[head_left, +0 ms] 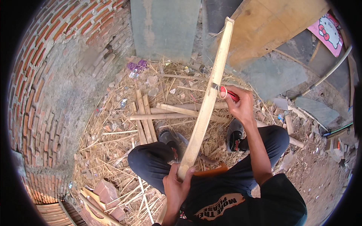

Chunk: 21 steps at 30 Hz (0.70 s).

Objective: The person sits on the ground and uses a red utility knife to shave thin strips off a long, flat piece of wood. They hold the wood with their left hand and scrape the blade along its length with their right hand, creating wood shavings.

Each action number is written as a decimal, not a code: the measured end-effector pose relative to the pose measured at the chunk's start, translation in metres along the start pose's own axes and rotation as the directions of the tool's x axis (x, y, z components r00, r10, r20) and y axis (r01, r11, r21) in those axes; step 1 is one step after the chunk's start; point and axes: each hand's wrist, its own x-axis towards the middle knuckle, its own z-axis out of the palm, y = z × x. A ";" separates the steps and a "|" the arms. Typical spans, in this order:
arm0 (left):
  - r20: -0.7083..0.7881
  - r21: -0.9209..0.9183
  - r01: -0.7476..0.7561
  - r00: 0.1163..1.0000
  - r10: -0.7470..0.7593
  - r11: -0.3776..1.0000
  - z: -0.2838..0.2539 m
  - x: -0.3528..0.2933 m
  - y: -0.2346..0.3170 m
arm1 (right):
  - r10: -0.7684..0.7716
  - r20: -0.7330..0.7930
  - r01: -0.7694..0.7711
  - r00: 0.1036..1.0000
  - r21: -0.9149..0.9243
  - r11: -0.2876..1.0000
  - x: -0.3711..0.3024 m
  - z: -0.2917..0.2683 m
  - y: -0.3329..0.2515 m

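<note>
A long split bamboo strip (206, 107) slants up and away from my lap, its pale inner face toward me. My left hand (177, 187) is closed around its near end, thumb across the top. My right hand (240, 102) grips a knife with a red handle (232, 94), beside the strip's middle. The knife's dark blade (216, 86) lies across the bamboo there, touching it or just above; I cannot tell which. A pale band loops around the handle near the blade.
Bamboo pieces (144, 116) lie crossed on ground strewn with straw-like shavings, between and beyond my shoes (234, 135). A brick wall (41, 86) rises at the left. Grey panels (166, 30) and a brown board (271, 24) stand at the back. A brick block (109, 194) sits lower left.
</note>
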 end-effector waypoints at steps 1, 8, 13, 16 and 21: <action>0.010 0.000 0.005 1.000 -0.005 1.000 -0.001 -0.003 -0.002 | 0.020 -0.005 -0.020 1.000 -0.012 1.000 0.008 -0.001 0.007; -0.004 -0.005 0.038 0.999 -0.038 0.999 -0.011 -0.008 -0.012 | 0.094 0.029 -0.092 0.995 -0.067 0.994 0.038 0.005 0.030; 0.027 -0.052 0.065 0.998 -0.063 0.997 -0.019 -0.026 -0.030 | 0.115 -0.099 -0.127 0.988 -0.119 0.985 0.080 0.000 0.062; 0.124 -0.098 0.167 0.980 -0.155 0.981 -0.036 -0.051 -0.042 | 0.163 -0.243 -0.210 0.956 -0.183 0.960 0.127 -0.029 0.139; 0.163 -0.050 0.234 0.961 -0.223 0.971 -0.064 -0.051 -0.028 | 0.334 -0.295 -0.371 0.895 -0.081 0.925 0.149 -0.045 0.237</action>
